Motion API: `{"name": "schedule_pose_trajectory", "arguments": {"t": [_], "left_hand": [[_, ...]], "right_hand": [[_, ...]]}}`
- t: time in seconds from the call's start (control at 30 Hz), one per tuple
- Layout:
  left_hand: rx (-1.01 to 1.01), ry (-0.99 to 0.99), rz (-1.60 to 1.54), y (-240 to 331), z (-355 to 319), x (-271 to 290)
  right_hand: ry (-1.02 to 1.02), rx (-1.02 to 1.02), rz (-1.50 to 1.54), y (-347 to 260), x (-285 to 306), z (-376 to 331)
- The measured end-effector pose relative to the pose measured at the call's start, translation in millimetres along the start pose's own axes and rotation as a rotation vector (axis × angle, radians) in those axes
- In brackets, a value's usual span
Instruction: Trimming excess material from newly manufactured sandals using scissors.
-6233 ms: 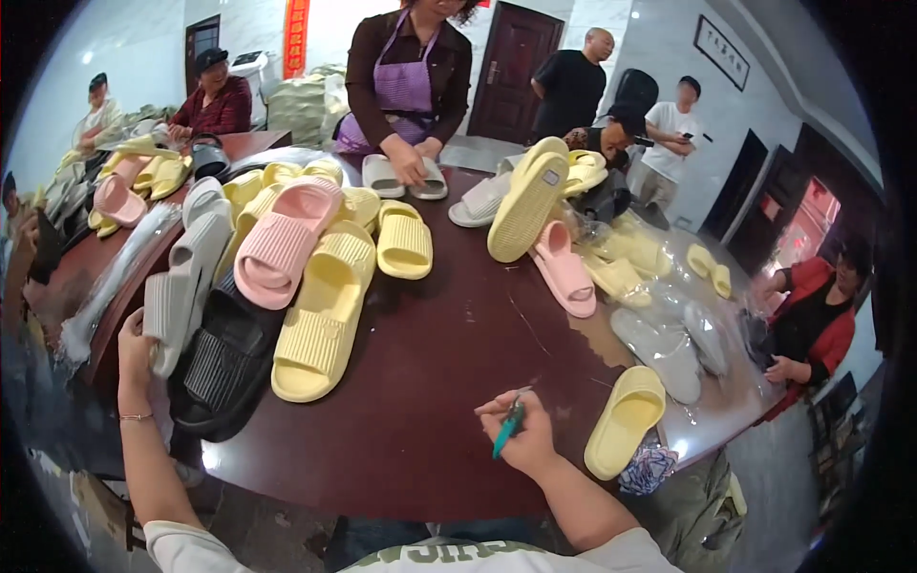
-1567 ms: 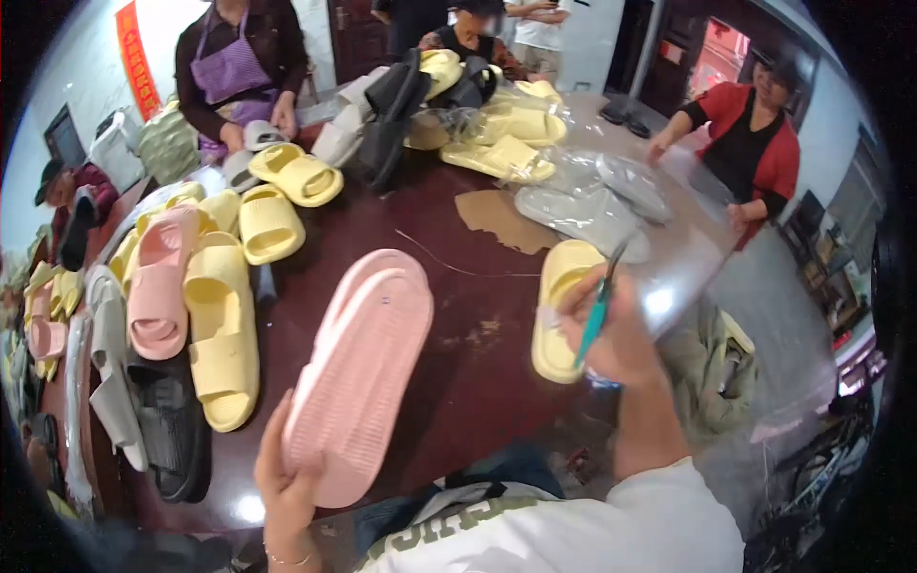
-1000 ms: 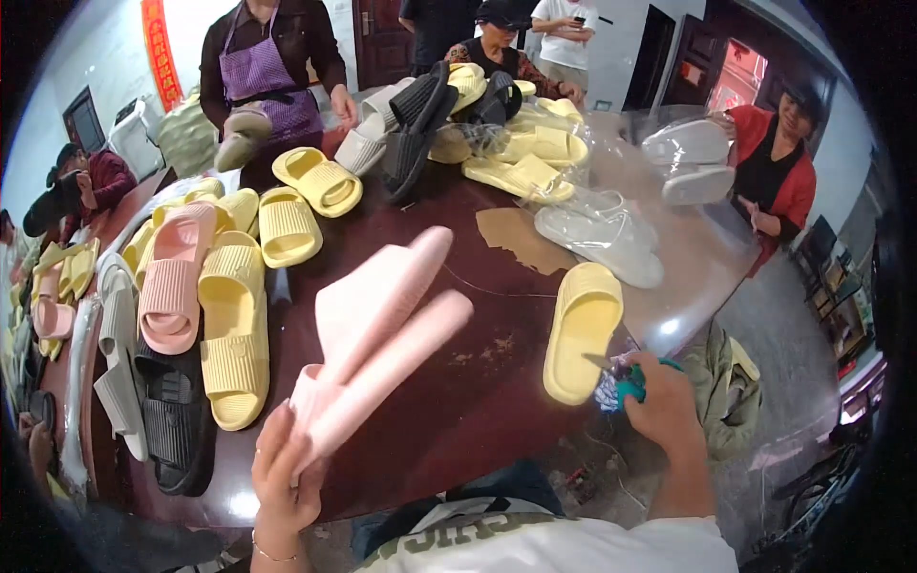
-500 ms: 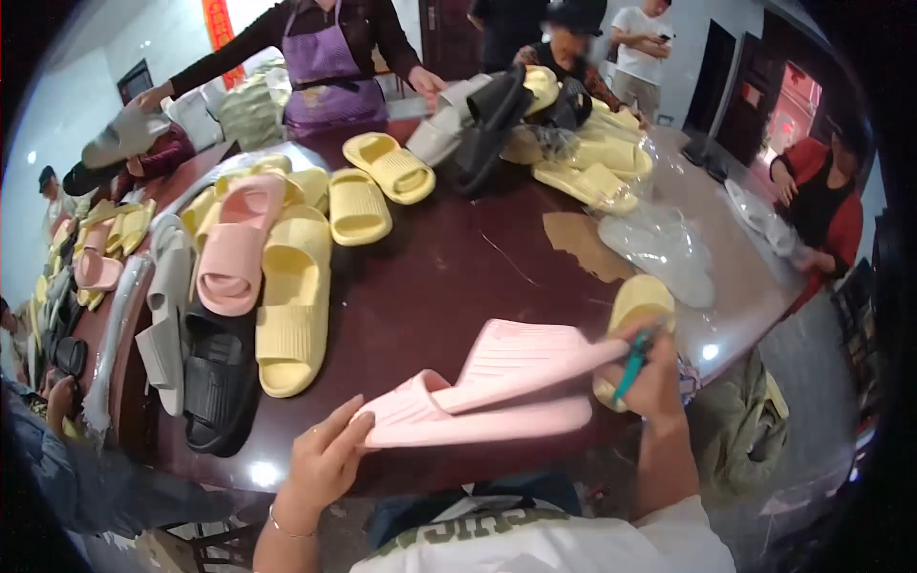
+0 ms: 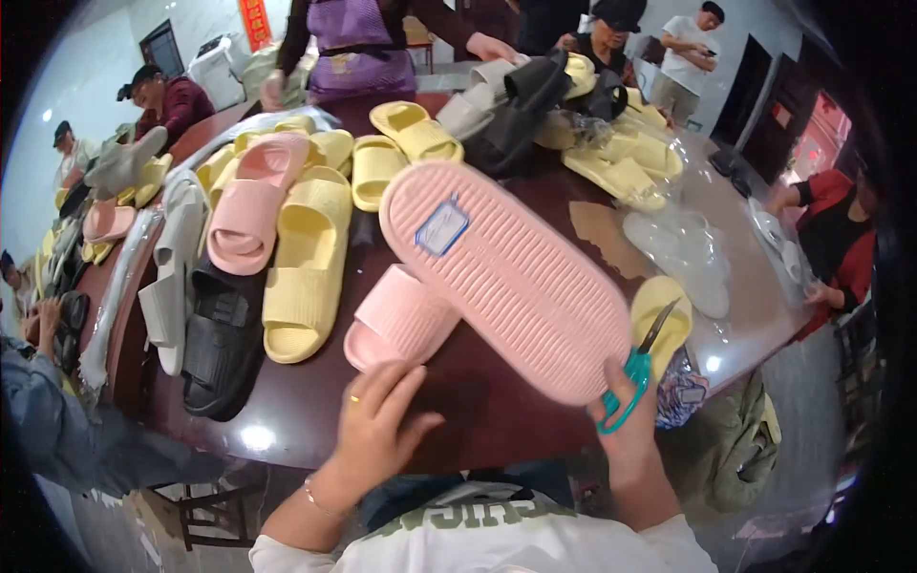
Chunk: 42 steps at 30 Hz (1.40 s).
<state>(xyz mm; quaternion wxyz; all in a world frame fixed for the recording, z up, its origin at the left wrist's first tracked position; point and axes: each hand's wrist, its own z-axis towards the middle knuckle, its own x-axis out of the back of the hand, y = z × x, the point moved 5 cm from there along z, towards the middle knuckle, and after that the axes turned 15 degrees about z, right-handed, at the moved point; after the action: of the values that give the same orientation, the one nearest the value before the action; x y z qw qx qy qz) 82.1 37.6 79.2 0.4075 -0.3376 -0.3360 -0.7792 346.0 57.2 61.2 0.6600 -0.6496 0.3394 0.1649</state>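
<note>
On dark round table [image 5: 287,430] | slippers heaped | right hand [image 5: 630,420] gripping scissors [image 5: 635,368], left hand [image 5: 382,430] spread

round dark-brown glossy wooden table [image 5: 287,430], loaded with foam slides
yellow ribbed slide [image 5: 304,263], pink slide [image 5: 250,205], black slide [image 5: 222,339], clear plastic bags [image 5: 683,248] lying on top.

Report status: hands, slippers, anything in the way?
Right hand grips teal scissors and upturned pink slipper. Left hand open beside second pink slipper. Yellow slipper close behind.

Bright, even indoor light glares off the dark table [image 5: 287,435]; fisheye bends the edges, perhaps slightly blurred.
</note>
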Motion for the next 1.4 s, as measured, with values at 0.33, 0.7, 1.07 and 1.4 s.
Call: {"name": "schedule_pose_trajectory", "arguments": {"t": [0.33, 0.7, 1.07, 1.4], "left_hand": [[0.487, 0.119, -1.168, 23, -16, -41], [0.170, 0.046, -0.358, 14, -33, 6], [-0.037, 0.035, -0.210, 42, -41, 16], [-0.132, -0.018, -0.225, 50, -53, 10]], "right_hand": [[-0.158, -0.425, -0.169, 71, -28, -47], [-0.191, 0.390, -0.651, 30, -7, 25], [-0.095, 0.221, -0.932, 25, 1, 30], [-0.128, 0.297, -1.128, 14, -17, 15]]}}
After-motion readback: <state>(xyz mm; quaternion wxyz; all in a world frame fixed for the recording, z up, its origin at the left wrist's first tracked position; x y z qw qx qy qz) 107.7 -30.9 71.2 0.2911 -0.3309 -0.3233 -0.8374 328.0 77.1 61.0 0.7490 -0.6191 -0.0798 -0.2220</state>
